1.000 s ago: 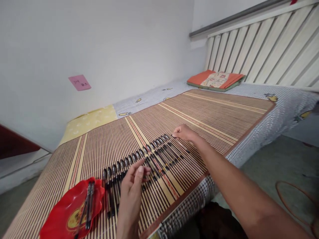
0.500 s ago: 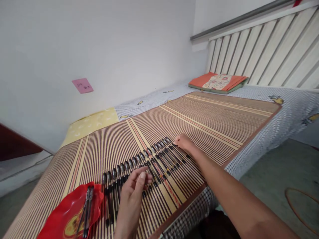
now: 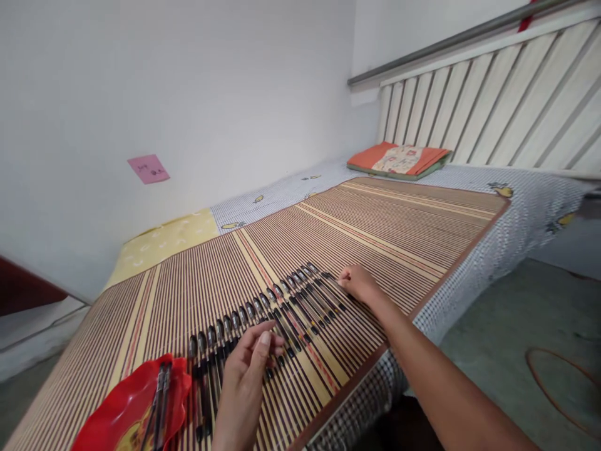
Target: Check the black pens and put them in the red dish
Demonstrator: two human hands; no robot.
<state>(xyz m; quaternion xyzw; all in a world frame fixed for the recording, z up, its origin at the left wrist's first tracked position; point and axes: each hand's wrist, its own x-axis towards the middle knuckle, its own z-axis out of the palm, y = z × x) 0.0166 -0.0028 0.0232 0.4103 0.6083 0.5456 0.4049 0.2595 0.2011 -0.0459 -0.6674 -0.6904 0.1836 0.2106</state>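
Note:
A long row of black-capped pens (image 3: 256, 307) lies side by side on the striped mat (image 3: 399, 238). My right hand (image 3: 360, 285) is closed in a pinch at the row's right end, on a pen (image 3: 330, 277) lying partly under the fingers. Over the left-middle part of the row hovers my left hand (image 3: 248, 369), its fingers loosely curled and the thumb tip apart from the index finger. No object shows in it, and it hides the lower ends of several pens. Left of the row, a red scalloped plate (image 3: 110, 404) holds a few more pens (image 3: 161, 398).
The mat covers a bed with a checked sheet (image 3: 530, 188). Folded orange cloth (image 3: 370, 155) rests by the white slatted headboard (image 3: 469, 94). A pink note (image 3: 148, 169) is stuck on the wall, and a brown cord (image 3: 558, 357) lies on the floor at right.
My right hand has shifted slightly right and down along the end pen, relative to the row. My left hand keeps nearly the same pose. The whole view has turned slightly.

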